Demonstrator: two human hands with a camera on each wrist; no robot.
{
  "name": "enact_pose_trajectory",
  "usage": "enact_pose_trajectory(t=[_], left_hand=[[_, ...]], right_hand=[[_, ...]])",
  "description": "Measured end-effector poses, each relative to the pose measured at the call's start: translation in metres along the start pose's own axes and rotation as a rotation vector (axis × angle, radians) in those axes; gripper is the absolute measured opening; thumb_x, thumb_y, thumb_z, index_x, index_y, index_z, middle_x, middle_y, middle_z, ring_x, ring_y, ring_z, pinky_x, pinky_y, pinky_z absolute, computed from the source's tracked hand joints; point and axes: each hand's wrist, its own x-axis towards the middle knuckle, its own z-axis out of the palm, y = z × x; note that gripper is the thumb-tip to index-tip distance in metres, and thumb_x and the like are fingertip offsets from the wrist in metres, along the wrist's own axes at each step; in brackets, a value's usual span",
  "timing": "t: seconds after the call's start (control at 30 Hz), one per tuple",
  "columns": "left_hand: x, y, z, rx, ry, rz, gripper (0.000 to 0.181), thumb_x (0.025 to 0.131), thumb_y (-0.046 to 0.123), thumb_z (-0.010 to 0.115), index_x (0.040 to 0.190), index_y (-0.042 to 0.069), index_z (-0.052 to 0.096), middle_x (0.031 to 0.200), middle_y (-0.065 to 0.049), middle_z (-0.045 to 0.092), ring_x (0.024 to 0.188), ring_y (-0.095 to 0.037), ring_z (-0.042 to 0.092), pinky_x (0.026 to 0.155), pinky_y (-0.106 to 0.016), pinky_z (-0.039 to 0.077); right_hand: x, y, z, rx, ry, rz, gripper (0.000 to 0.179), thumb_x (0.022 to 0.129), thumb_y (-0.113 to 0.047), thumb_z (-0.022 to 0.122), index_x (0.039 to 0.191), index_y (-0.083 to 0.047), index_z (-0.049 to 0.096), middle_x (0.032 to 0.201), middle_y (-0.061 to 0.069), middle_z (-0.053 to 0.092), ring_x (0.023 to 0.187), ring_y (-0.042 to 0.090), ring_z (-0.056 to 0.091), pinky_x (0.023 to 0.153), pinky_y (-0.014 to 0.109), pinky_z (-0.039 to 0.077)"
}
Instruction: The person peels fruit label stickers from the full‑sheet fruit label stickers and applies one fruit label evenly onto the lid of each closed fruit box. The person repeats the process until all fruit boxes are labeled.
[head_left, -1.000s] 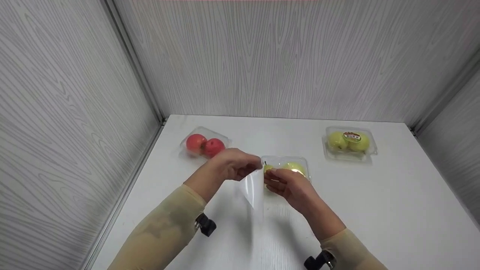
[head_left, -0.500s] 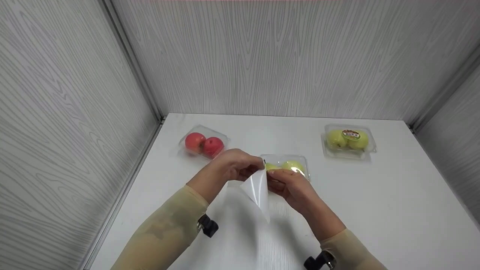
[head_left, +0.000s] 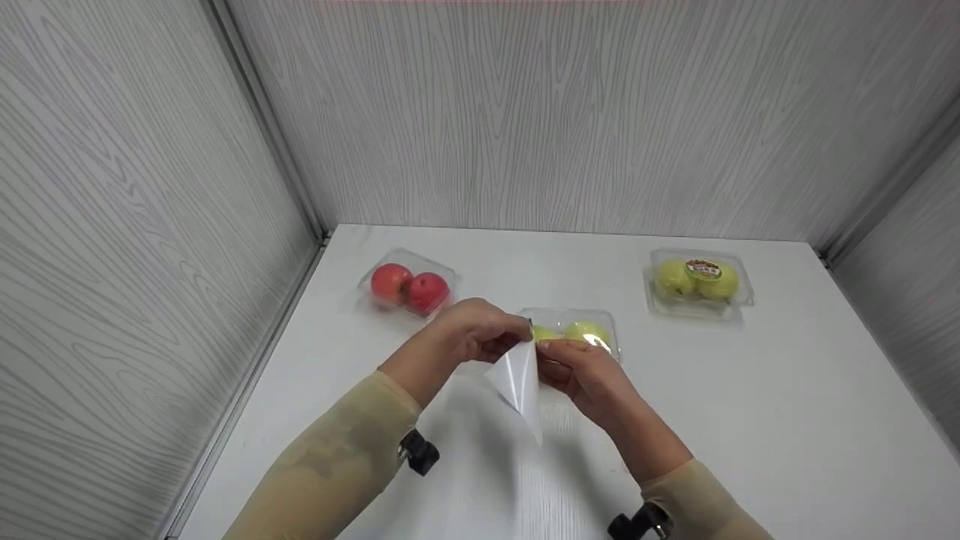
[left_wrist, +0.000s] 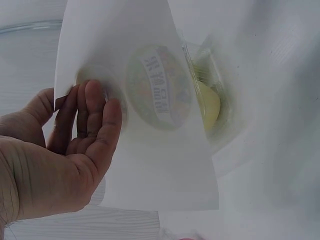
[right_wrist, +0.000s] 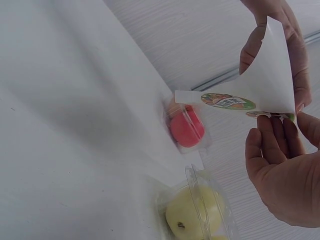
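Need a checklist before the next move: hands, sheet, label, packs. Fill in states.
1. Left hand gripping the sheet: ok.
2. Right hand at the sheet's edge, fingers at the edge label: ok.
3. The edge label fully free of the sheet: cannot tell, fingers cover part.
4. Center pear pack within reach, just beyond the hands: ok, likely.
5. Center pear pack free of any label: cannot tell, partly hidden.
6. Far pear pack labelled: ok, oval label on top.
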Motion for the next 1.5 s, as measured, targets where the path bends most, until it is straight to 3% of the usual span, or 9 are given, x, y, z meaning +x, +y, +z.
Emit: enact_pose_trajectory(t=[0.3, 0.87, 1.13, 1.33, 1.5], left_hand=[[0.0, 0.001, 0.003, 0.009, -0.005, 0.006, 0.012, 0.084, 0.011, 0.074, 0.091, 0.001, 0.073, 0.084, -0.007, 0.075, 0.076, -0.017, 0.071, 0.08, -0.035, 0.062], [-0.005, 0.005, -0.001, 0.045, -0.018, 0.013, 0.012, 0.086, 0.015, 0.072, 0.087, 0.003, 0.074, 0.083, -0.007, 0.074, 0.074, -0.018, 0.069, 0.076, -0.033, 0.062], [-0.008, 0.002, -0.007, 0.055, 0.01, 0.009, 0.013, 0.086, 0.015, 0.074, 0.089, 0.002, 0.074, 0.087, -0.008, 0.074, 0.078, -0.019, 0.068, 0.079, -0.035, 0.061], [-0.013, -0.001, -0.013, 0.065, 0.021, 0.006, 0.019, 0.087, 0.018, 0.075, 0.096, 0.001, 0.075, 0.094, -0.011, 0.076, 0.082, -0.022, 0.07, 0.087, -0.039, 0.062], [-0.017, -0.001, -0.019, 0.042, 0.032, 0.014, 0.022, 0.087, 0.018, 0.076, 0.099, 0.0, 0.076, 0.095, -0.012, 0.076, 0.083, -0.024, 0.07, 0.091, -0.041, 0.061]], right_hand=[[0.001, 0.0, 0.0, -0.004, 0.018, -0.001, 0.027, 0.104, -0.011, 0.065, 0.123, 0.009, 0.071, 0.111, 0.012, 0.077, 0.106, 0.021, 0.075, 0.096, 0.035, 0.058], [0.002, 0.0, 0.0, -0.015, 0.036, 0.011, 0.023, 0.105, -0.011, 0.062, 0.117, 0.006, 0.073, 0.106, 0.011, 0.079, 0.103, 0.019, 0.076, 0.095, 0.034, 0.058], [0.003, 0.002, -0.002, 0.046, 0.075, 0.026, 0.015, 0.104, -0.005, 0.062, 0.098, -0.003, 0.076, 0.09, 0.005, 0.077, 0.086, 0.013, 0.074, 0.088, 0.031, 0.059], [0.002, 0.001, -0.004, 0.117, 0.13, 0.058, 0.014, 0.104, -0.003, 0.062, 0.096, -0.004, 0.073, 0.089, 0.006, 0.078, 0.084, 0.014, 0.075, 0.087, 0.032, 0.06], [0.0, -0.004, -0.009, 0.143, 0.166, 0.061, 0.009, 0.103, -0.004, 0.063, 0.103, -0.001, 0.072, 0.097, 0.01, 0.078, 0.09, 0.018, 0.076, 0.091, 0.035, 0.06]])
